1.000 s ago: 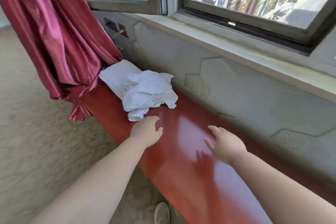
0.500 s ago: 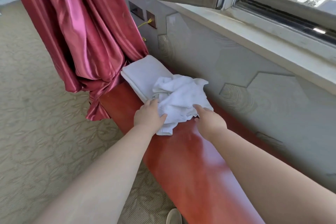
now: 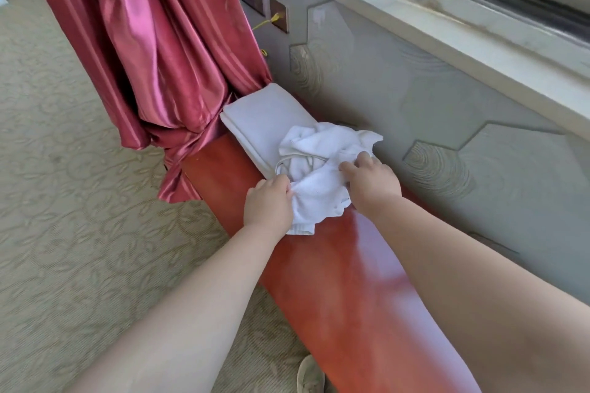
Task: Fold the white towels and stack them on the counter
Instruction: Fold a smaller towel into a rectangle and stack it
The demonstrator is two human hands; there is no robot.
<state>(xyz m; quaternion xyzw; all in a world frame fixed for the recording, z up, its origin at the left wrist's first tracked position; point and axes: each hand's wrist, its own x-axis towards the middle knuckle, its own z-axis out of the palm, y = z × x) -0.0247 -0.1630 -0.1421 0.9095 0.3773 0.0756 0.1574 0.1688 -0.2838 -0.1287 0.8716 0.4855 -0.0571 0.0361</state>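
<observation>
A crumpled white towel (image 3: 319,179) lies on the glossy red-brown counter (image 3: 344,281), partly over a folded white towel (image 3: 265,118) at the counter's far end. My left hand (image 3: 268,204) grips the crumpled towel's near left edge with curled fingers. My right hand (image 3: 370,179) pinches its right side, fingers dug into the cloth. Both hands sit on the towel close together.
A red satin curtain (image 3: 153,51) hangs at the counter's far left end, touching the folded towel. A grey patterned wall (image 3: 447,112) and window sill (image 3: 479,32) run along the right. Patterned carpet (image 3: 64,201) lies left; a shoe (image 3: 311,376) shows below.
Both hands reached forward from above the bare counter onto the crumpled towel and took hold of it. The view moved closer to the towels.
</observation>
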